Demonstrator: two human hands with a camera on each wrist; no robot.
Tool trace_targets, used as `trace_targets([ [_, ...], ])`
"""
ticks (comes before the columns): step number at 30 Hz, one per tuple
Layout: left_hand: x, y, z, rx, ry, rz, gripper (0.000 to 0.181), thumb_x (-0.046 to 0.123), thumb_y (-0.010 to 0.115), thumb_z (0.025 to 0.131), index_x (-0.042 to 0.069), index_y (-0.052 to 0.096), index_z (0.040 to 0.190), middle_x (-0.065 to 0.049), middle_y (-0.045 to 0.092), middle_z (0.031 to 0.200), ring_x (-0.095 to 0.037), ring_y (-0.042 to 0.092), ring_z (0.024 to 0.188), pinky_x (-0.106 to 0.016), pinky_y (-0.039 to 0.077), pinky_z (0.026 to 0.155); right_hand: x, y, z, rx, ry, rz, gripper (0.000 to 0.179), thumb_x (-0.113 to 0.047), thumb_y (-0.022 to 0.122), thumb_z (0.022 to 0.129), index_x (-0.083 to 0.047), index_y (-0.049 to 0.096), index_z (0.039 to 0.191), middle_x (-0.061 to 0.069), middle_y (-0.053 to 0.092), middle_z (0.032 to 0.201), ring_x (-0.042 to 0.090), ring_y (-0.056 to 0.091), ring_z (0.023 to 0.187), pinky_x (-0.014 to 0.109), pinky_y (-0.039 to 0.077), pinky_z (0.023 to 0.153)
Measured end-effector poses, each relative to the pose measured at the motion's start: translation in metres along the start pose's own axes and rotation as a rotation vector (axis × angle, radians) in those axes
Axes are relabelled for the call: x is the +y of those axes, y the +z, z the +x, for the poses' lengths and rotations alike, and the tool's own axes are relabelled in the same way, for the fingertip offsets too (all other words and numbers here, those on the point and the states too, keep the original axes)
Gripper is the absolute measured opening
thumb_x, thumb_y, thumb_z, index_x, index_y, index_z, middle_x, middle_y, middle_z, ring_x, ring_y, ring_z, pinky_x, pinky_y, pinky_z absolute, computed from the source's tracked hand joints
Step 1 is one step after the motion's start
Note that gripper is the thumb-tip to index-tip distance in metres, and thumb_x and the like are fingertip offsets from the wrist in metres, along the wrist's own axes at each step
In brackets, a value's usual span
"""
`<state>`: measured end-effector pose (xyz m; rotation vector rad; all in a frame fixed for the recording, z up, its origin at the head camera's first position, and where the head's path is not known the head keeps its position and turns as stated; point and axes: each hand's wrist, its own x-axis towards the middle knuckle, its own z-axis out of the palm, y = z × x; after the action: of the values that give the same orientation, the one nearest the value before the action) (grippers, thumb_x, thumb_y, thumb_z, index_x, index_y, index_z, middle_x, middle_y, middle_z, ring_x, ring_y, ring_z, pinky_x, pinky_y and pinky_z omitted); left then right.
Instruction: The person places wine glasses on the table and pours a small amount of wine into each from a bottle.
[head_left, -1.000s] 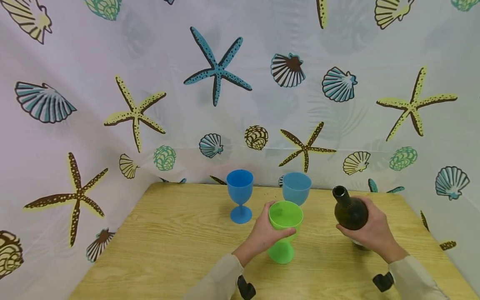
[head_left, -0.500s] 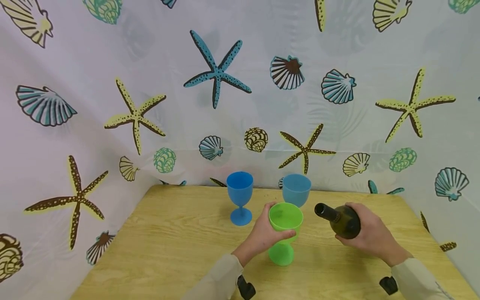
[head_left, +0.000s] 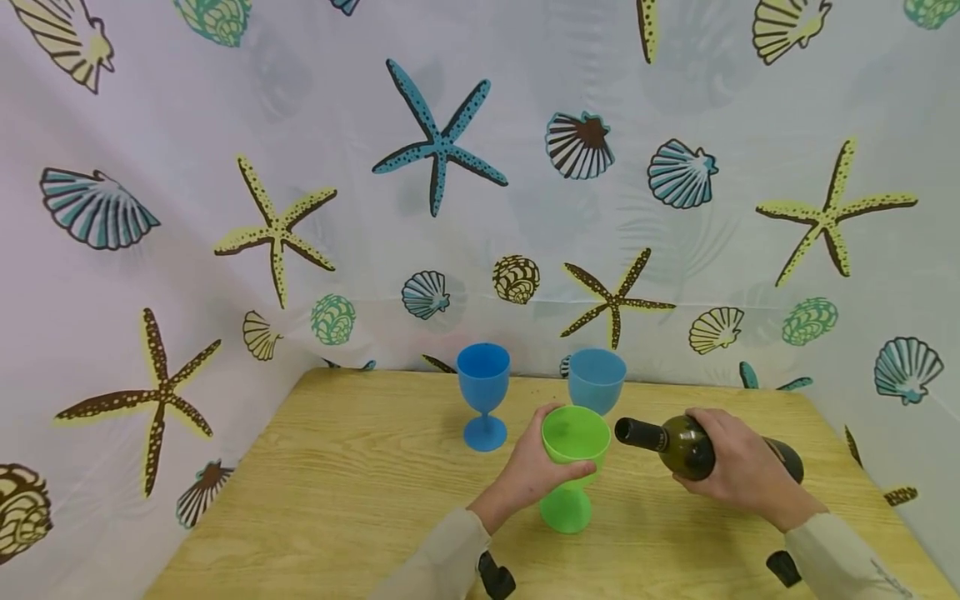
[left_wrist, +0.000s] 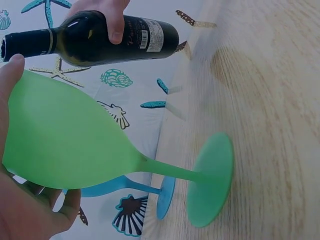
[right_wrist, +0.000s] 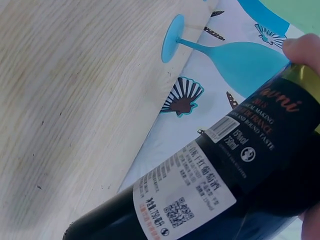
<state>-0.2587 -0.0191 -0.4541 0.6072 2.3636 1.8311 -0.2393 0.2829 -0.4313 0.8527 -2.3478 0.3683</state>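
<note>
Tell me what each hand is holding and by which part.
The left hand holds the green goblet around its bowl; the right hand holds the dark bottle around its upper body, below the neck.

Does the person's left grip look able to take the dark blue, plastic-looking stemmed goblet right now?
Probably not as things stand: the left grip is taken up holding the bright green, plastic-looking stemmed goblet. Otherwise the way to the dark blue goblet looks free, with nothing visible in between.

The goblet (head_left: 575,435) is lime green, the bottle (head_left: 687,447) dark olive to black. Along the tan-grained worktop's (head_left: 345,475) far edge: blue cup (head_left: 483,389), paler-blue cup (head_left: 596,389). White cloth (head_left: 495,229): teal, yellow, brown shells, starfish.
</note>
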Motion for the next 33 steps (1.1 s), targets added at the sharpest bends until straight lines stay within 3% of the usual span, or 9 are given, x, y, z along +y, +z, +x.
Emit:
trace_targets([
  [5,-0.002,0.000,0.000,0.009,0.000,0.020,0.085,0.027,0.080,0.077,0.016,0.028,0.144,-0.005,0.049,0.127,-0.022,0.055,0.108,-0.036,0.049,0.083,0.000,-0.001,0.002,-0.023,-0.018,-0.029,0.086,-0.026,0.092,0.050,0.006,0.052,0.119,0.018,0.059,0.104,0.031,0.060,0.087,0.046,0.053,0.069],
  [25,-0.002,-0.001,-0.001,0.005,0.015,0.017,0.086,0.029,0.080,0.077,0.014,0.028,0.144,-0.003,0.050,0.125,-0.020,0.056,0.104,-0.034,0.050,0.081,0.002,-0.009,0.016,-0.075,-0.081,-0.149,0.086,-0.028,0.092,0.050,0.009,0.053,0.117,0.021,0.059,0.103,0.036,0.059,0.090,0.052,0.050,0.071],
  [33,-0.003,-0.001,-0.001,0.006,0.017,0.027,0.088,0.035,0.079,0.077,0.015,0.027,0.145,-0.002,0.050,0.125,-0.018,0.057,0.103,-0.033,0.050,0.080,-0.002,-0.012,0.018,-0.149,-0.045,-0.180,0.088,-0.031,0.092,0.052,0.009,0.053,0.120,0.023,0.059,0.108,0.039,0.059,0.094,0.054,0.049,0.076],
])
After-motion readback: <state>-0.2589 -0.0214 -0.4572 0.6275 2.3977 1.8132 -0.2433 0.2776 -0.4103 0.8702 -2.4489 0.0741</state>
